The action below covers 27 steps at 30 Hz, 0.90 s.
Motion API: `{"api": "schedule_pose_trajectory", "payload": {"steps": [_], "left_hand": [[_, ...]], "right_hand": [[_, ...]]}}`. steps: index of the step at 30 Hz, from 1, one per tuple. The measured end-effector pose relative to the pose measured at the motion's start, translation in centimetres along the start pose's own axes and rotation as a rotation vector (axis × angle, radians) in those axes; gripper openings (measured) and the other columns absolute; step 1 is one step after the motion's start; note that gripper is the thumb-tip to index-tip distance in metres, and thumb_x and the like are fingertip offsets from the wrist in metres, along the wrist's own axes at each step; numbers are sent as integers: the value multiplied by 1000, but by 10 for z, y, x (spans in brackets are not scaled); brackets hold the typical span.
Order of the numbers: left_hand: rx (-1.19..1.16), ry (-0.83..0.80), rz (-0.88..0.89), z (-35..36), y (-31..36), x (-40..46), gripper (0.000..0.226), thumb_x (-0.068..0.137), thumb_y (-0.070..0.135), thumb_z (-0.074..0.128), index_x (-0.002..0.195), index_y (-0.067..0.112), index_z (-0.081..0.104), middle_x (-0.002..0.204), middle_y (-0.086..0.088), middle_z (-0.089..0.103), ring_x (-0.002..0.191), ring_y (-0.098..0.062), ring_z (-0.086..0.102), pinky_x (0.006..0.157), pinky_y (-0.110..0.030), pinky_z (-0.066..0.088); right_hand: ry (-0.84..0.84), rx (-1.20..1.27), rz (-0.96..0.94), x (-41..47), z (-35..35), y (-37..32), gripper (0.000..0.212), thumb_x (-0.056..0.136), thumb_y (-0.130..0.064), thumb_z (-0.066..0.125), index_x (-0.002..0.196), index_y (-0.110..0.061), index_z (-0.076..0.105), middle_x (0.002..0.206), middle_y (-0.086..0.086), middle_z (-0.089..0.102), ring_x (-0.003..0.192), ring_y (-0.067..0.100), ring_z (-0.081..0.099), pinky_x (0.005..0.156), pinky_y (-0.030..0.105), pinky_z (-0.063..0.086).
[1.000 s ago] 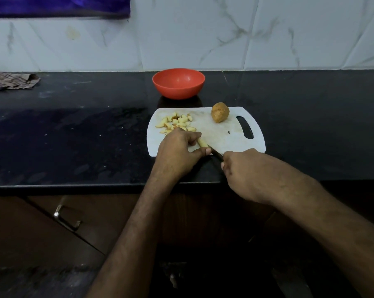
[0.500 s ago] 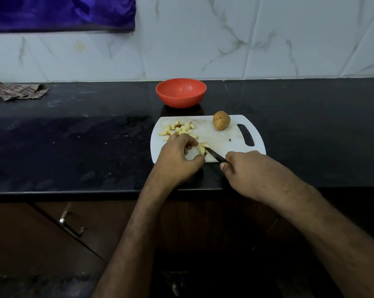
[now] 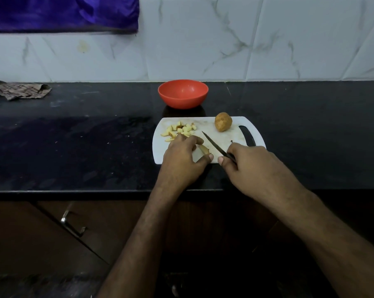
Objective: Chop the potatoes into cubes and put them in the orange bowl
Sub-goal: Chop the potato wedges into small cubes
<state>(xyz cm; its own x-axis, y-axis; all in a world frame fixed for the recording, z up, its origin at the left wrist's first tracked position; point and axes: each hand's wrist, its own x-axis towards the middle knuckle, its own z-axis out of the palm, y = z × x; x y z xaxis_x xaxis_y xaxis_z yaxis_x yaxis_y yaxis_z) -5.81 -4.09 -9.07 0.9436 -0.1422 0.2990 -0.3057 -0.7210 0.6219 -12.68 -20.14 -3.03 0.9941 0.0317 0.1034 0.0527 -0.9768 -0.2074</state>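
body: two forearms, sleeveless to frame edge | left grip (image 3: 182, 159) bare | right grip (image 3: 249, 166) bare (no rings)

An orange bowl (image 3: 183, 94) sat on a glossy black counter (image 3: 74, 147). The cutting board (image 3: 205, 123) was white, holding pale yellow potato cubes (image 3: 179, 130) and a tan-brown whole potato (image 3: 223, 121). The knife (image 3: 214, 145) was black. The wall tiles (image 3: 203, 39) were white with grey veining; a purple cloth (image 3: 63, 12) hung far left.
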Motion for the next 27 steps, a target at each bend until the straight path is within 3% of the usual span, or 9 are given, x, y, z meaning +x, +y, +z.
{"api": "schedule_pose_trajectory", "payload": {"steps": [4, 7, 9, 12, 15, 21, 24, 27], "left_hand": [[-5, 12, 10, 2, 0, 1, 47, 85, 49, 73, 123, 25, 62, 109, 5, 53, 104, -15, 53, 90, -41, 52], [-21, 12, 3, 1, 0, 1, 46, 84, 45, 75, 123, 24, 62, 110, 4, 54, 106, -16, 54, 91, -42, 52], [-24, 9, 1, 0, -1, 2, 47, 84, 42, 75, 125, 23, 62, 112, 5, 53, 107, -15, 54, 91, -42, 52], [-11, 9, -3, 1, -1, 4, 50, 85, 41, 74, 129, 22, 62, 114, 4, 54, 108, -16, 54, 92, -41, 52], [-14, 7, -6, 3, -2, 6, 50, 84, 41, 74, 129, 20, 64, 117, 1, 56, 109, -18, 56, 92, -41, 52], [-30, 1, -14, 1, -1, 6, 40, 87, 40, 73, 122, 23, 70, 110, 3, 58, 103, -16, 57, 87, -38, 52], [-48, 4, -11, 0, -1, 6, 26, 87, 36, 69, 108, 22, 73, 102, 3, 57, 96, -16, 57, 82, -41, 53], [-42, 8, -12, 0, 0, 5, 33, 86, 35, 70, 116, 21, 72, 107, 2, 58, 99, -15, 57, 85, -40, 53]], "right_hand": [[133, 252, -47, 33, 8, -3, 20, 95, -41, 64, 107, -26, 59, 82, -11, 59, 84, 14, 61, 72, 33, 51], [73, 428, -29, 60, 19, -2, 22, 88, -35, 75, 102, -26, 61, 93, -10, 68, 90, 10, 65, 83, 34, 56], [29, 491, -11, 68, 23, -1, 26, 84, -33, 80, 101, -23, 63, 87, -9, 69, 84, 5, 65, 80, 29, 55], [43, 481, -19, 71, 22, -1, 23, 83, -24, 79, 98, -25, 62, 83, -9, 68, 80, 4, 65, 73, 26, 52], [114, 384, -61, 72, 19, -1, 19, 85, -17, 69, 91, -30, 56, 97, -4, 64, 82, 12, 66, 74, 31, 55], [123, 350, -79, 67, 22, -6, 11, 94, -28, 66, 98, -30, 56, 92, -7, 66, 86, 15, 65, 79, 39, 57], [68, 347, -51, 65, 23, -12, 23, 91, -38, 70, 108, -28, 60, 91, -7, 66, 85, 15, 65, 78, 37, 56], [82, 294, -22, 68, 25, -16, 27, 89, -31, 71, 113, -27, 62, 93, -5, 67, 88, 18, 66, 79, 39, 57]]}}
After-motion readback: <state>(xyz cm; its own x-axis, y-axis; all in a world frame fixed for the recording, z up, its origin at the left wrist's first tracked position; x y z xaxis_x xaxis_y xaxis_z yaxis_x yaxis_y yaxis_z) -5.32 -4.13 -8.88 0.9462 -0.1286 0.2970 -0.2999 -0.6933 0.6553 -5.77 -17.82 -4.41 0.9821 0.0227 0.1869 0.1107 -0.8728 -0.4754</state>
